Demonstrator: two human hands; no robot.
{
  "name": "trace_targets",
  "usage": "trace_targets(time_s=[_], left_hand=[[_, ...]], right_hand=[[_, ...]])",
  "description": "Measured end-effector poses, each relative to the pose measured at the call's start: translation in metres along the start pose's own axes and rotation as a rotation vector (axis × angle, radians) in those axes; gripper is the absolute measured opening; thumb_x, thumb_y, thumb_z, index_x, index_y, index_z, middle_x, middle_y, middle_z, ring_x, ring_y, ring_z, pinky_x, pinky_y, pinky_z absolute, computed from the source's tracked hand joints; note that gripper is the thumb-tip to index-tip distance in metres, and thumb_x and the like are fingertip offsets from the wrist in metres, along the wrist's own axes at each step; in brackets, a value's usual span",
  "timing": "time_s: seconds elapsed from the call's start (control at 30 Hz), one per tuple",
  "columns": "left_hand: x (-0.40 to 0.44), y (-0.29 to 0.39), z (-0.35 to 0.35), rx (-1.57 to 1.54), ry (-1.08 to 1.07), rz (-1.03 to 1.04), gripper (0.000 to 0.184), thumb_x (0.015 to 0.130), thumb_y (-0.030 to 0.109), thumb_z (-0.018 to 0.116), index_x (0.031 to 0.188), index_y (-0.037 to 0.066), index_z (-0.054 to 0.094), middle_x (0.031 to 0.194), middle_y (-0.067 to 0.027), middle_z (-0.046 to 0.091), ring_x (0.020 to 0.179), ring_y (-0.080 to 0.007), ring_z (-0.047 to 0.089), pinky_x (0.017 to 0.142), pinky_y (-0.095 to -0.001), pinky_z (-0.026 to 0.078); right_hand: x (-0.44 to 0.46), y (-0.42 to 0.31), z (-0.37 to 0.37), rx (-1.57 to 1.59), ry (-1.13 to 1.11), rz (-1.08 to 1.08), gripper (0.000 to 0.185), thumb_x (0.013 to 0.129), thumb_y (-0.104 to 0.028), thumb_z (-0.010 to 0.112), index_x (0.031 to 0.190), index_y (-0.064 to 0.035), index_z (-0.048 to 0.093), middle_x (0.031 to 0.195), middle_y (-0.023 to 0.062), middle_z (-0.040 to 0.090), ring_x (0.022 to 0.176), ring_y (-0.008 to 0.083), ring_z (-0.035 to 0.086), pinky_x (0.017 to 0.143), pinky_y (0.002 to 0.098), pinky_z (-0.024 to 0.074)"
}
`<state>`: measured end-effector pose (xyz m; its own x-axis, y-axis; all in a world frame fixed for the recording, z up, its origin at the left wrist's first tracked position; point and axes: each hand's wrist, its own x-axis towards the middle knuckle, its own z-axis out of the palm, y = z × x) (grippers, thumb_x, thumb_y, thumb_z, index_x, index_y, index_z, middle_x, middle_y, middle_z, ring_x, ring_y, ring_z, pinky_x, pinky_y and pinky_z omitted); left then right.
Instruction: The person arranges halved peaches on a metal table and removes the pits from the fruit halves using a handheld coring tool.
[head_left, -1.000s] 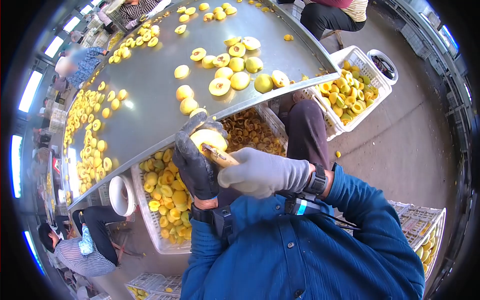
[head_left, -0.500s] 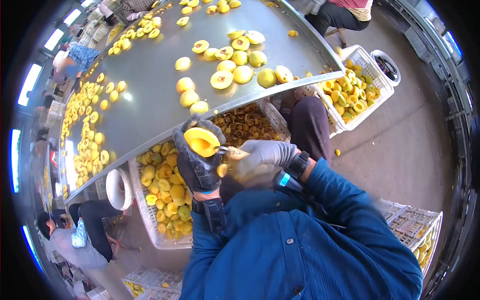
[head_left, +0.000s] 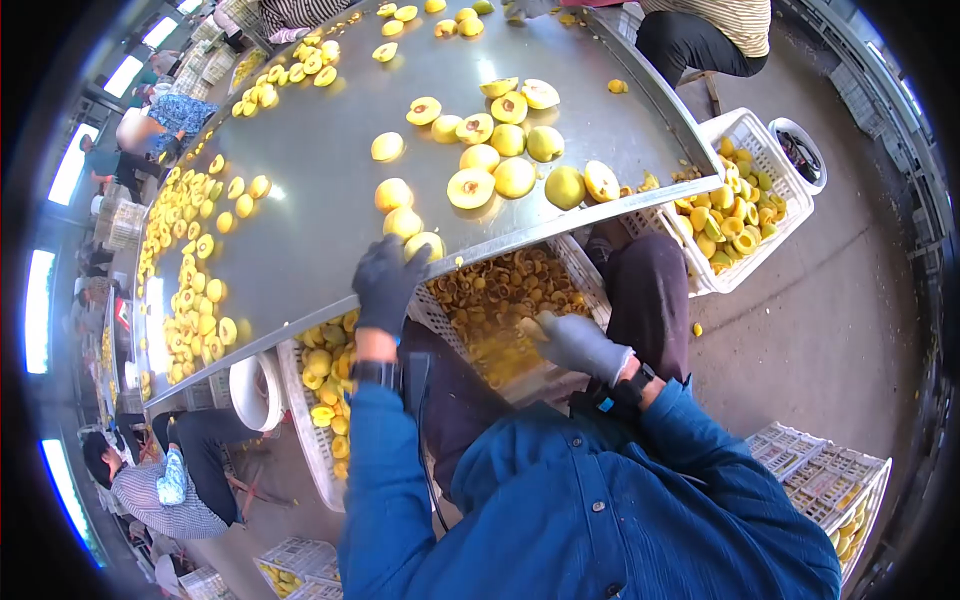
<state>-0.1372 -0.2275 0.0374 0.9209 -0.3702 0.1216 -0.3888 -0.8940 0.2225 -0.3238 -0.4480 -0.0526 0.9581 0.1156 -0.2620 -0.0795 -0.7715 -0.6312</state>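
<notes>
My left hand [head_left: 388, 285], in a dark glove, reaches to the near edge of the metal table. Its fingers and thumb are around a yellow peach half [head_left: 428, 246] lying there. My right hand [head_left: 585, 347], in a grey glove, is closed on a wooden-handled pitting tool [head_left: 533, 327] above a crate of brown pits and scraps [head_left: 515, 290]. The tool's metal end is hard to make out. More peach halves [head_left: 470, 188] lie on the table beyond my left hand, cut faces or skins up.
The metal table [head_left: 320, 180] fills the upper middle. White crates of fruit stand under its left edge [head_left: 318, 440] and at the right [head_left: 752, 235]. A white bucket [head_left: 257, 392] is at left, a seated person [head_left: 170, 490] beyond it. Stacked crates [head_left: 815, 470] stand lower right.
The hollowed peach half has left my left hand, which has moved up to another half at the table edge. My right hand has moved away from the left with the tool.
</notes>
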Motion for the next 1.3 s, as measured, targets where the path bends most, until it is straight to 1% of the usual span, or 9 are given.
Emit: trace_targets(time_s=[0.23, 0.33, 0.47, 0.7, 0.83, 1.0, 1.07, 1.13, 1.3], left_hand=[[0.062, -0.002, 0.053, -0.120, 0.107, 0.343, 0.039, 0.083, 0.031, 0.068, 0.110, 0.004, 0.060, 0.094, -0.0186, 0.063, 0.082, -0.0345, 0.063, 0.076, -0.0443, 0.052], [0.067, -0.011, 0.037, -1.151, -0.265, -0.218, 0.035, 0.086, 0.023, 0.067, 0.115, 0.005, 0.060, 0.099, -0.0165, 0.064, 0.085, -0.0295, 0.063, 0.077, -0.0407, 0.052], [0.054, 0.006, 0.046, -0.547, -0.012, 0.257, 0.037, 0.089, 0.026, 0.066, 0.117, 0.001, 0.060, 0.106, -0.0126, 0.063, 0.092, -0.0226, 0.064, 0.082, -0.0373, 0.052], [0.067, 0.089, 0.069, -0.034, -0.103, 0.198, 0.081, 0.072, 0.056, 0.073, 0.126, -0.001, 0.050, 0.122, -0.0260, 0.055, 0.104, -0.0378, 0.061, 0.088, -0.0465, 0.049], [0.084, 0.107, 0.062, 0.048, -0.306, 0.243, 0.070, 0.075, 0.046, 0.073, 0.121, -0.002, 0.051, 0.114, -0.0235, 0.060, 0.107, -0.0376, 0.059, 0.088, -0.0453, 0.048], [0.071, 0.068, 0.038, -1.179, -0.360, -0.008, 0.027, 0.090, 0.015, 0.063, 0.111, -0.001, 0.060, 0.107, -0.0142, 0.065, 0.099, -0.0201, 0.062, 0.084, -0.0324, 0.050], [0.045, 0.062, 0.015, -0.784, 0.048, 0.447, 0.026, 0.095, 0.010, 0.055, 0.118, -0.002, 0.057, 0.111, -0.0141, 0.064, 0.102, -0.0180, 0.062, 0.087, -0.0320, 0.051], [0.008, 0.084, -0.013, -1.370, -0.167, 0.006, 0.029, 0.099, 0.009, 0.048, 0.126, -0.002, 0.051, 0.116, -0.0151, 0.062, 0.105, -0.0193, 0.061, 0.092, -0.0312, 0.050], [-0.048, 0.106, -0.034, -1.492, 0.111, -0.116, 0.058, 0.102, 0.049, 0.031, 0.133, 0.002, 0.045, 0.106, -0.0147, 0.063, 0.088, -0.0204, 0.063, 0.082, -0.0304, 0.052]], right_hand=[[0.002, -0.003, -0.004, 0.343, 0.093, 0.072, 0.036, 0.085, -0.033, 0.064, 0.098, -0.0023, 0.052, 0.080, 0.0242, 0.064, 0.074, 0.0438, 0.063, 0.065, 0.0498, 0.0491], [0.005, -0.013, -0.028, 0.404, 0.117, 0.065, 0.037, 0.084, -0.034, 0.065, 0.098, -0.0029, 0.051, 0.077, 0.0256, 0.062, 0.074, 0.0447, 0.062, 0.064, 0.0501, 0.0483], [0.009, -0.028, -0.057, 0.387, 0.221, 0.049, 0.036, 0.085, -0.035, 0.064, 0.097, -0.0033, 0.051, 0.074, 0.0267, 0.060, 0.074, 0.0451, 0.061, 0.065, 0.0506, 0.0476], [-0.015, -0.013, -0.046, 0.385, 0.238, 0.113, 0.033, 0.085, -0.033, 0.063, 0.099, -0.0054, 0.051, 0.078, 0.0255, 0.060, 0.075, 0.0448, 0.060, 0.064, 0.0500, 0.0460], [-0.020, -0.017, -0.050, 0.412, 0.147, 0.249, 0.036, 0.085, -0.034, 0.064, 0.102, -0.0051, 0.052, 0.078, 0.0242, 0.061, 0.077, 0.0428, 0.062, 0.066, 0.0478, 0.0478], [-0.027, -0.014, -0.065, 0.671, 0.195, 0.198, 0.044, 0.085, -0.040, 0.063, 0.103, -0.0021, 0.052, 0.086, 0.0267, 0.063, 0.085, 0.0414, 0.064, 0.072, 0.0450, 0.0498], [-0.024, -0.022, -0.075, 0.721, 0.204, 0.169, 0.042, 0.084, -0.039, 0.064, 0.101, -0.0020, 0.052, 0.084, 0.0264, 0.063, 0.084, 0.0410, 0.064, 0.071, 0.0446, 0.0497], [-0.021, -0.037, -0.086, 0.617, 0.201, 0.146, 0.041, 0.084, -0.038, 0.066, 0.099, -0.0017, 0.052, 0.082, 0.0259, 0.062, 0.082, 0.0407, 0.064, 0.071, 0.0444, 0.0494], [-0.027, -0.092, -0.096, 0.273, 0.380, -0.158, 0.031, 0.083, -0.030, 0.067, 0.095, -0.0066, 0.049, 0.070, 0.0184, 0.062, 0.066, 0.0387, 0.063, 0.058, 0.0461, 0.0495]])
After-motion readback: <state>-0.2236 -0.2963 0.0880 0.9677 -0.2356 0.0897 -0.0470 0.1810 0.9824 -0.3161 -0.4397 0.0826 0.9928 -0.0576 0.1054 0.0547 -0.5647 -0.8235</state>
